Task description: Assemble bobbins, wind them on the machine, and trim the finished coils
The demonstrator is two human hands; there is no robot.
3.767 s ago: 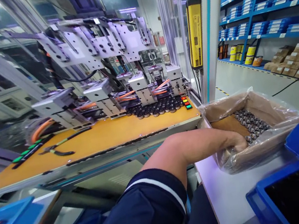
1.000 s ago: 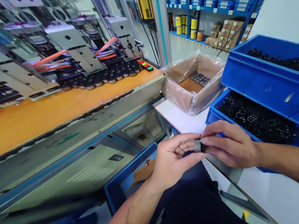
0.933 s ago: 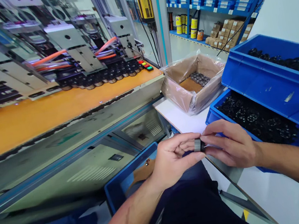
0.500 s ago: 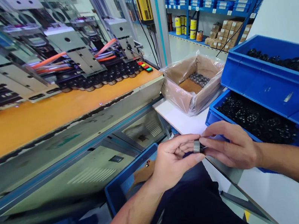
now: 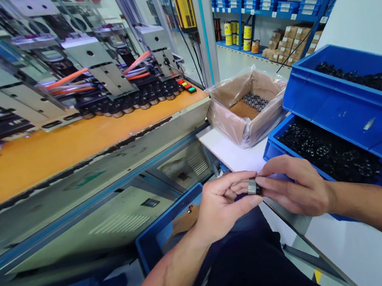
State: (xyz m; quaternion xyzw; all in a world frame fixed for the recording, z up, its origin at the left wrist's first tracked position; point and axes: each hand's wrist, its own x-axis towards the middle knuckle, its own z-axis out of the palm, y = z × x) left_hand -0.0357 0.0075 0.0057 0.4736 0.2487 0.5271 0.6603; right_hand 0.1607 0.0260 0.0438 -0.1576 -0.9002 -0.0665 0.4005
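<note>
Above the dark-clothed lap point(image 5: 249, 260), the left hand's grip point(image 5: 219, 206) and the right hand's grip point(image 5: 295, 187) both pinch a short, grey-and-black, metallic-looking cylinder point(image 5: 252, 186); it should prove stiff, light, perhaps slick, best held around its grey side.

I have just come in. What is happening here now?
Someone holds a small grey-and-black part between the left hand and the right hand. Two blue bins with black pieces are just beyond the right hand, and a cardboard box holding small pieces is farther back. On the orange bench, black-topped parts stand together.
</note>
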